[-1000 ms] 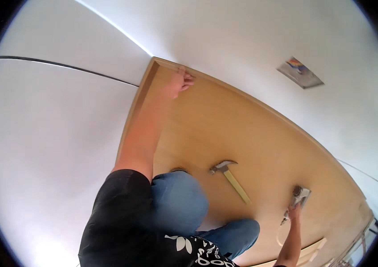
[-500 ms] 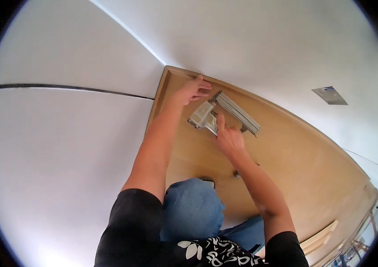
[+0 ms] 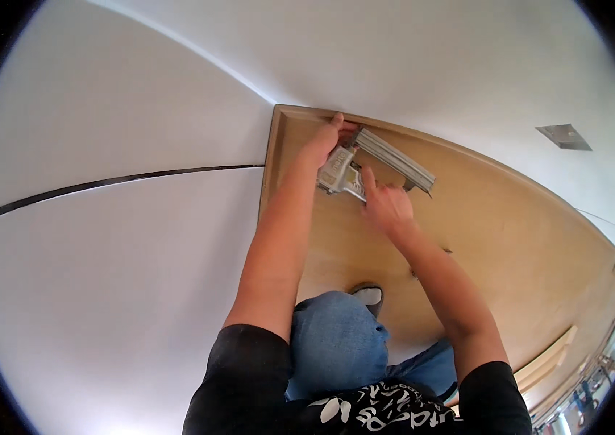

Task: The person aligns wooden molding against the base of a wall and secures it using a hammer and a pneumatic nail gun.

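My right hand [image 3: 392, 208] is closed round the handle of a grey nail gun [image 3: 338, 170], its index finger stretched along the trigger area. The gun's long ribbed magazine [image 3: 398, 161] slants down to the right, and its nose points at the wooden baseboard [image 3: 423, 138] near the room corner. My left hand [image 3: 325, 141] lies against that baseboard just left of the nose, thumb up at its top edge and fingers stretched out along it. The gun partly covers those fingers.
White walls meet at the corner, and a dark gap [image 3: 140, 176] crosses the left one. A metal wall box [image 3: 565, 137] is set into the right wall. Small dark bits lie on the wooden floor [image 3: 336, 239]; wood strips [image 3: 548, 359] lie at lower right. My shoe [image 3: 369, 296] rests below.
The nail gun has moved up and right, its nose now close to the baseboard and my left hand. My left thumb has come to the baseboard's top edge. The view has shifted.
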A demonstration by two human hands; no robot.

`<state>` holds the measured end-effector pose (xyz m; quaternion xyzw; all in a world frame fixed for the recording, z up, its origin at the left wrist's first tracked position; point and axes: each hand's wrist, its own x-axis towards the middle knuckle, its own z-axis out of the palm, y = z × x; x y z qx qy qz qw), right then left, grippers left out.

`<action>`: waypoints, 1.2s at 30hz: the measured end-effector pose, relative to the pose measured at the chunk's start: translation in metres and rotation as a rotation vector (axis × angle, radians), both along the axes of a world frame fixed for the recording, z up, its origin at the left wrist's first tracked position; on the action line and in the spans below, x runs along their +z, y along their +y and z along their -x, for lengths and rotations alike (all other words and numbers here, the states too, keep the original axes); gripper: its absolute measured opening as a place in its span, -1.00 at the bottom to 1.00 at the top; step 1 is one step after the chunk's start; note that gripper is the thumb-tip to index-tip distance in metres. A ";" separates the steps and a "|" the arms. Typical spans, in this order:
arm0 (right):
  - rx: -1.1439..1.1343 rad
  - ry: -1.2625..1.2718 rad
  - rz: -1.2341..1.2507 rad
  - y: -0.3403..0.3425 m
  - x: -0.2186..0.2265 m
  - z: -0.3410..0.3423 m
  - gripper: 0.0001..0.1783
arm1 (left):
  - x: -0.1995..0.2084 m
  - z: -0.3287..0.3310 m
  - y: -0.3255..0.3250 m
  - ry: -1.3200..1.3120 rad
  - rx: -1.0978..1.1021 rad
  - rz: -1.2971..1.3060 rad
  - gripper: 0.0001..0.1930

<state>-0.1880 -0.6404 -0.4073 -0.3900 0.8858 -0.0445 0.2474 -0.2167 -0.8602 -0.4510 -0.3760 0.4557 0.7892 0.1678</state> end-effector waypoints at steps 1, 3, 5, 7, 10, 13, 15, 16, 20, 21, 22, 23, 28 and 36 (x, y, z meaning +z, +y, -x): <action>0.006 0.008 0.010 0.001 -0.003 0.000 -0.07 | 0.001 0.000 0.000 -0.003 -0.007 0.009 -0.37; 0.013 0.017 0.011 0.002 -0.005 0.000 -0.07 | 0.003 0.001 0.001 0.004 -0.020 0.022 -0.37; 0.015 0.026 0.008 0.002 -0.004 0.000 -0.07 | 0.002 0.001 0.001 0.005 -0.037 0.032 -0.37; 0.018 0.004 0.025 0.002 -0.001 0.001 -0.05 | 0.000 0.002 0.001 -0.027 -0.005 0.030 -0.39; -0.025 -0.061 -0.034 0.000 0.003 0.002 -0.06 | -0.005 0.001 0.000 -0.009 -0.017 0.041 -0.37; -0.050 -0.096 -0.018 -0.001 0.004 0.002 -0.08 | -0.010 0.001 -0.001 -0.034 -0.018 0.062 -0.37; -0.050 -0.093 0.002 -0.001 0.003 0.002 -0.14 | -0.011 0.001 -0.002 -0.005 -0.032 0.053 -0.37; -0.035 -0.087 0.017 -0.001 0.002 0.002 -0.21 | -0.011 0.001 -0.002 -0.003 -0.026 0.062 -0.37; -0.054 -0.077 0.068 0.000 0.003 0.001 -0.25 | -0.005 0.001 -0.004 -0.004 -0.041 0.034 -0.37; -0.057 -0.069 0.089 -0.001 0.004 0.001 -0.26 | -0.003 0.001 -0.005 -0.018 -0.034 0.034 -0.38; -0.062 -0.065 0.116 -0.001 0.005 0.001 -0.27 | -0.001 0.001 -0.005 -0.033 -0.029 0.035 -0.38; -0.074 -0.079 0.132 -0.003 0.006 0.001 -0.27 | 0.002 0.002 -0.006 -0.050 -0.038 0.055 -0.38; -0.124 -0.181 0.063 -0.002 0.002 0.002 -0.18 | 0.009 0.004 -0.001 -0.079 -0.061 0.125 -0.40; -0.100 -0.122 0.087 0.002 -0.006 0.002 -0.24 | 0.011 0.006 0.004 -0.109 -0.033 0.163 -0.42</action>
